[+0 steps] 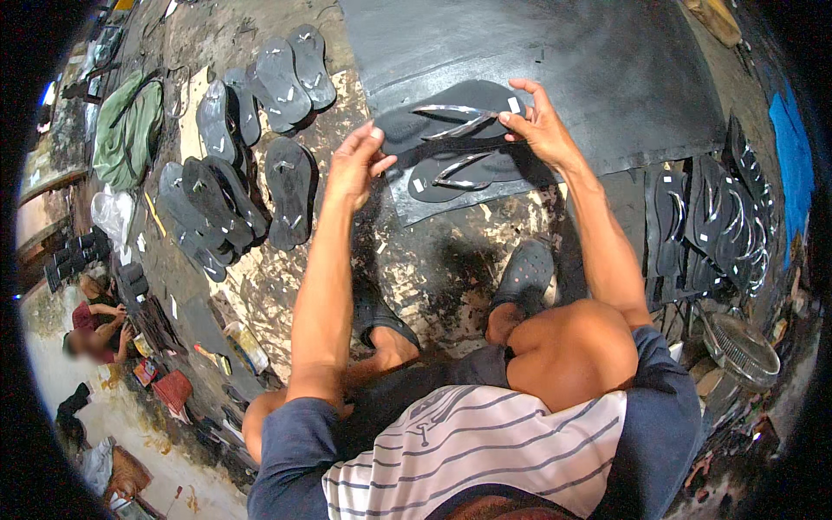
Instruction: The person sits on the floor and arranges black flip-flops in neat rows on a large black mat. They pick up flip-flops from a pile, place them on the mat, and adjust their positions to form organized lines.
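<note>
Between my hands, a black flip-flop [472, 97] with shiny silver straps and a small white sticker is held over a dark sheet [555, 52]. My right hand [544, 134] grips the stickered end, thumb on top and forefinger around the edge. At the opposite end, the curled fingers of my left hand [355, 165] pinch the rim, though its exact contact is partly hidden. Just below, a matching flip-flop [429, 179] lies on the sheet near its front edge, also with a silver strap and white sticker.
Several strapless black soles [290, 195] lie on the stained floor to the left. Finished-looking black flip-flops [667, 217] stand in rows at right, beside a fan [741, 347]. A green cloth bag [127, 130] is at far left. Another person [100, 329] sits lower left.
</note>
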A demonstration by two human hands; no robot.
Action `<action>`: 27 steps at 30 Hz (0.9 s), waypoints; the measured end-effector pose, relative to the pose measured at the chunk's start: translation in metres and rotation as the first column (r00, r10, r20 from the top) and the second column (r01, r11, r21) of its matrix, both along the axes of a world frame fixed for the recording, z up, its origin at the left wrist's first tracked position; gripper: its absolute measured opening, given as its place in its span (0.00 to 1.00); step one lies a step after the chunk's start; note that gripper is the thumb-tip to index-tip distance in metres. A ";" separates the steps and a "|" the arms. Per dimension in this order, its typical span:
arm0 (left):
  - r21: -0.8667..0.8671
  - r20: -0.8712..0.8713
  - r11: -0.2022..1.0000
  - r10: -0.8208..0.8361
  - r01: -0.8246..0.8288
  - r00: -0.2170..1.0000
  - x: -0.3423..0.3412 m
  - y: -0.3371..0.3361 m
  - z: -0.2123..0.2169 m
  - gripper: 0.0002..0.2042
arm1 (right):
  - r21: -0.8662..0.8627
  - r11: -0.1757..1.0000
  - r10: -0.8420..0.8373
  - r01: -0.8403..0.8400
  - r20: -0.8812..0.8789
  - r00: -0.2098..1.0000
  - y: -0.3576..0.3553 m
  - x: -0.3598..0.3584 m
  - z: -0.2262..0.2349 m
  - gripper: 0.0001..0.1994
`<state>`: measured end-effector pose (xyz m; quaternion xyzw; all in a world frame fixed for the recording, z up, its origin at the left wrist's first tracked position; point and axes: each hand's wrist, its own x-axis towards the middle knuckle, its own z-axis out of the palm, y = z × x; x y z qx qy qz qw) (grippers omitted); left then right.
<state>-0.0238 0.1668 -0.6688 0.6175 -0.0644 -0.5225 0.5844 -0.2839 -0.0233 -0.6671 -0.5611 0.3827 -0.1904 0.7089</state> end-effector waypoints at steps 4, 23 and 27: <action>0.158 0.237 0.987 -0.003 -0.035 0.971 -0.016 -0.007 -0.047 0.22 | -0.012 0.999 -0.032 0.031 -0.099 0.995 -0.001 -0.004 -0.051 0.22; 0.180 0.916 0.981 -0.193 0.070 0.352 0.007 0.006 -0.014 0.15 | -0.881 0.468 -0.438 -0.074 -0.304 0.846 -0.107 0.000 -0.091 0.17; 0.091 0.994 0.993 -0.085 -0.080 0.069 0.114 0.046 0.037 0.14 | -0.825 0.505 -0.370 -0.255 -0.474 0.799 -0.138 -0.007 -0.101 0.13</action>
